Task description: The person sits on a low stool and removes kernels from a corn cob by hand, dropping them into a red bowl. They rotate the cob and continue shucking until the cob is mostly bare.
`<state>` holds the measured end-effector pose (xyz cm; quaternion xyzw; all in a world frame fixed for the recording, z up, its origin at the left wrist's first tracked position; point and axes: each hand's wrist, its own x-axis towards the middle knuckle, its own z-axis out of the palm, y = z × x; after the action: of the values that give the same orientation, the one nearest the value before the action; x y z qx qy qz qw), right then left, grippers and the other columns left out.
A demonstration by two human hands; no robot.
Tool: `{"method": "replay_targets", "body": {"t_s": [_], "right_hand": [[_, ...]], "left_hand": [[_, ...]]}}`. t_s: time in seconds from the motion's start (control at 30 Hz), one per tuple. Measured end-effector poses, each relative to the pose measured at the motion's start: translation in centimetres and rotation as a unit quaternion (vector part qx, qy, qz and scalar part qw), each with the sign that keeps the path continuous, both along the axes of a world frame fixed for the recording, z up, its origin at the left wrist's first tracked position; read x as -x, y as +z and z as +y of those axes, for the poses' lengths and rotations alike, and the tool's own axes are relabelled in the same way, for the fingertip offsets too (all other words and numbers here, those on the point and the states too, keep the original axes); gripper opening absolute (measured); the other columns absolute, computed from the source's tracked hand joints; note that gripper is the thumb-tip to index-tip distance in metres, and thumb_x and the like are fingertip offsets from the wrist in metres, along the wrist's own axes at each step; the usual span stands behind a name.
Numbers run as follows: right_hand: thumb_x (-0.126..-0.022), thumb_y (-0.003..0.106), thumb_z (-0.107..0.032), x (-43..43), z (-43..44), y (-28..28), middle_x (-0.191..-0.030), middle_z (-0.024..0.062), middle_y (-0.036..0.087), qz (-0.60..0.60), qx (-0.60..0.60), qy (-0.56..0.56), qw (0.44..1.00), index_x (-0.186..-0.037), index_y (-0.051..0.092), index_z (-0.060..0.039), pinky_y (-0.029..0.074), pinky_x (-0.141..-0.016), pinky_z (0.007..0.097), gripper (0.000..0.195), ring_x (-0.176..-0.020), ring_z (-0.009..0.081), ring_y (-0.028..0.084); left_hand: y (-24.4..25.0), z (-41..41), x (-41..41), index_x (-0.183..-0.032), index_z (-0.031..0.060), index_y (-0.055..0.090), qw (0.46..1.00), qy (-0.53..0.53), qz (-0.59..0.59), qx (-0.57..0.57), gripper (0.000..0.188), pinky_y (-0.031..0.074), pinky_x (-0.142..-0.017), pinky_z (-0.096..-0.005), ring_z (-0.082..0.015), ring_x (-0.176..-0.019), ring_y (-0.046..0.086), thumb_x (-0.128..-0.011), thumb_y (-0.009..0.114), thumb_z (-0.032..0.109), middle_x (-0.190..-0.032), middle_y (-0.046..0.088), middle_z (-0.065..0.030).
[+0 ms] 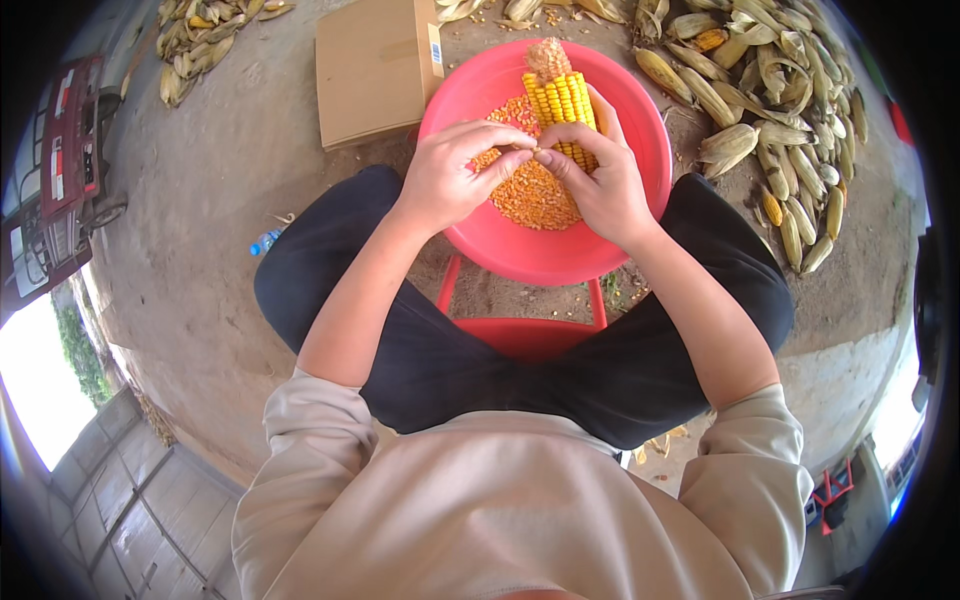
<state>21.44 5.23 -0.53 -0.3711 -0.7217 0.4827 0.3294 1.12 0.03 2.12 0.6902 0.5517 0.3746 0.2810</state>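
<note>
A pink plastic basin (525, 259) stands before me with loose orange corn kernels (536, 202) in it. Over the basin, my left hand (465, 169) and my right hand (600, 169) meet, their thumbs and index fingers pinching a tiny pale piece (535, 150) between them; what it is cannot be told. A yellow corn cob (561, 101) lies upright in the picture beside and partly behind my right hand, with some fingers of that hand behind it. Its far end is stripped of kernels and shows bare pinkish core. My left palm is turned away from view.
Husked and unhusked corn ears (780, 112) are heaped on the ground at the right. A closed cardboard box (375, 75) touches or nearly touches the basin's left side. More dry husks (202, 41) lie at the far left. A plastic bottle (266, 241) is beside my left knee.
</note>
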Motion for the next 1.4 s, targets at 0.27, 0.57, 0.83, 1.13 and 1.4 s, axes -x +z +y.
{"method": "replay_targets", "body": {"t_s": [0.27, 0.57, 0.83, 1.13, 1.4], "right_hand": [[-0.091, 0.075, -0.025, 0.0, -0.1, 0.5, -0.151, 0.0243, 0.036, -0.049, -0.022, -0.004, 0.999, -0.103, 0.071, -0.0161, 0.043, -0.109, 0.0487, 0.016, -0.134, 0.0434, 0.049], [-0.093, 0.073, -0.028, 0.0, -0.3, 0.0, -0.152, 0.0278, 0.036, -0.055, 0.028, -0.002, 0.998, -0.108, 0.069, -0.0146, 0.043, -0.109, 0.0501, 0.021, -0.135, 0.0464, 0.046], [-0.095, 0.070, -0.026, -0.1, 0.0, -0.4, -0.146, 0.0227, 0.045, 0.032, 0.099, 0.047, 0.993, -0.109, 0.069, -0.0111, 0.034, -0.116, 0.0454, 0.021, -0.145, 0.0392, 0.035], [-0.094, 0.073, -0.022, 0.1, 0.2, -0.4, -0.142, 0.0164, 0.052, 0.095, 0.170, 0.069, 0.978, -0.114, 0.071, -0.0110, 0.031, -0.118, 0.0417, 0.023, -0.146, 0.0315, 0.035], [-0.095, 0.072, -0.024, 0.0, 0.1, -1.0, -0.134, 0.0151, 0.058, 0.081, 0.163, 0.081, 0.980, -0.111, 0.071, -0.0094, 0.032, -0.117, 0.0416, 0.022, -0.145, 0.0308, 0.036]], "left_hand": [[-0.1, 0.1, 0.2, -0.093, 0.0070, 0.073, 0.998, 0.002, 0.046, -0.040, 0.015, 0.057, -0.076, -0.0317, -0.0201, -0.082, 0.072, -0.080, 0.080, 0.007, -0.091, 0.075, -0.0049], [-0.5, 0.0, -0.2, -0.095, 0.0052, 0.069, 0.995, 0.014, 0.087, -0.044, 0.014, 0.054, -0.074, -0.0331, -0.0233, -0.080, 0.070, -0.084, 0.075, 0.009, -0.088, 0.071, -0.0058], [-0.5, -0.2, -0.5, -0.097, 0.0025, 0.060, 0.999, 0.023, -0.008, 0.038, 0.016, 0.052, -0.074, -0.0302, -0.0172, -0.077, 0.063, -0.091, 0.069, 0.013, -0.087, 0.064, -0.0070], [-0.9, -0.3, -0.2, -0.097, 0.0024, 0.058, 0.993, 0.003, -0.082, 0.089, 0.019, 0.045, -0.067, -0.0258, -0.0095, -0.070, 0.047, -0.095, 0.067, 0.018, -0.083, 0.055, -0.0010], [-0.8, -0.4, -0.4, -0.098, 0.0029, 0.056, 0.995, -0.007, -0.071, 0.074, 0.019, 0.044, -0.065, -0.0248, -0.0086, -0.070, 0.048, -0.096, 0.066, 0.020, -0.083, 0.055, -0.0012]]}}
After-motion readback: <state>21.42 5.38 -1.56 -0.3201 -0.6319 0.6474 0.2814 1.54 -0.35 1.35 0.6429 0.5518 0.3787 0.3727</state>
